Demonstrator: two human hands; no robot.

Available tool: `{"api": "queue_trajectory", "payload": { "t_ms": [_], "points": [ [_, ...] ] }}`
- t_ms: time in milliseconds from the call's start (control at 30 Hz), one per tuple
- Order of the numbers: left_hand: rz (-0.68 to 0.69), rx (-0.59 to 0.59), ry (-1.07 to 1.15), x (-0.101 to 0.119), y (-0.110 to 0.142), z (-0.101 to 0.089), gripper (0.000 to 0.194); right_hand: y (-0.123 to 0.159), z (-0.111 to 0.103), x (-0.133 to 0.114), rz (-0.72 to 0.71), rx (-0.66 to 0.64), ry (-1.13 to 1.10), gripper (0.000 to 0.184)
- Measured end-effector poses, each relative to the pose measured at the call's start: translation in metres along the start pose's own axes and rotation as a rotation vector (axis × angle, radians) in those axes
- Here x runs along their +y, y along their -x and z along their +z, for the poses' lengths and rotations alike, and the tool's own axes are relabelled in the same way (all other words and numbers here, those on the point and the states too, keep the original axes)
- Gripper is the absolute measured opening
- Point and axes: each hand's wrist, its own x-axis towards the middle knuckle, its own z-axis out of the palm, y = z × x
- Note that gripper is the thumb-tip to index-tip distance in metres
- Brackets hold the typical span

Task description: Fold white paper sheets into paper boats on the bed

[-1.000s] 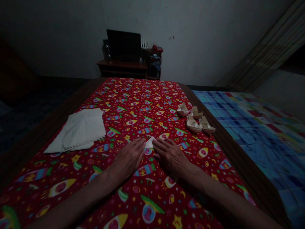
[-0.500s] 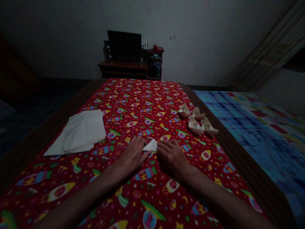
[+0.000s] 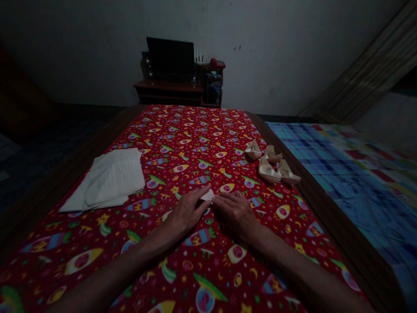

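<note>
A small folded white paper piece (image 3: 208, 195) lies on the red patterned cloth (image 3: 195, 143) in front of me, mostly covered by my fingers. My left hand (image 3: 185, 213) rests on the cloth with its index finger stretched over the paper's top edge and the other fingers curled on it. My right hand (image 3: 235, 214) lies beside it, fingertips pressing the paper's right side. Both hands meet at the paper. How the paper is folded under them is hidden.
A stack of white sheets (image 3: 107, 179) lies at the left of the cloth. Several folded paper boats (image 3: 272, 164) sit near the right edge. A dark wooden rim (image 3: 321, 200) borders the cloth; a blue checked mat (image 3: 342, 161) lies beyond. A desk with a monitor (image 3: 171, 61) stands at the far wall.
The paper shows less than before: my left index finger has slid up and across its top edge, and both hands have closed in over it.
</note>
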Motion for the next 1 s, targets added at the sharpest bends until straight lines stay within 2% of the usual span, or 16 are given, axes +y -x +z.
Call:
{"api": "queue_trajectory", "payload": {
  "t_ms": [100,267,400,567,667,800,900,1000],
  "points": [
    [0.023,-0.028,0.052,0.0,0.0,-0.002,0.029,0.002,0.001,0.001,0.054,0.015,-0.066,0.015],
    [0.01,-0.008,0.085,0.006,0.0,-0.008,0.018,0.001,-0.001,0.0,0.12,0.037,-0.301,0.02],
    [0.047,-0.026,0.055,0.008,0.0,-0.011,0.011,-0.002,-0.004,-0.002,0.094,-0.015,-0.337,0.018],
    [0.08,-0.043,0.023,0.008,0.0,-0.013,0.01,-0.002,-0.007,-0.002,0.14,-0.016,-0.417,0.019],
    [0.085,-0.039,-0.003,0.008,0.0,-0.012,0.01,-0.001,-0.006,-0.001,0.121,-0.048,-0.364,0.019],
    [0.064,0.021,-0.038,0.01,-0.001,-0.006,0.01,-0.002,-0.004,-0.004,0.05,-0.008,-0.097,0.017],
    [0.013,0.099,-0.069,0.015,0.0,0.0,0.027,-0.004,-0.003,-0.01,0.094,0.041,0.012,0.017],
    [-0.028,0.131,-0.088,0.021,0.002,0.004,0.043,-0.005,-0.004,-0.019,0.17,0.104,-0.082,0.018]
  ]
}}
